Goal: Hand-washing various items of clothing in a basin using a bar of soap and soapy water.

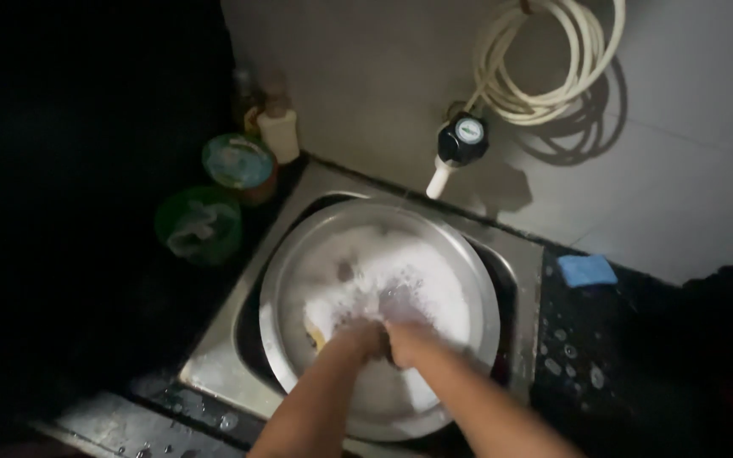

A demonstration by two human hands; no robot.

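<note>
A dim kitchen corner was seen from above. A pale wall [400, 93] filled the top of the view, and a dark worktop [604, 356] ran below it, speckled with drops of water. A steel sink [231, 339] was sunk into the worktop.

A wide, round steel basin [460, 254] sat in the sink and almost covered it. White foam [409, 271] lay across most of its inside.

Both forearms reached in from the bottom edge and met over the near part of the basin. The left hand [360, 337] and the right hand [411, 337] were pressed close together in the foam. A yellowish scrubber [316, 332] showed just to the left of the left hand, touching it. The picture was too blurred to tell whether either grip was clenched, or what it grasped.

A coiled cream hose [545, 59] hung on the wall above a black tap [461, 140] with a white spout, which stood just behind the basin.

Left of the sink stood a green tub [198, 225], a round tin with a teal lid [239, 163] and a small cream bottle [278, 129]. A small blue sponge [587, 270] lay on the worktop, right of the sink.
</note>
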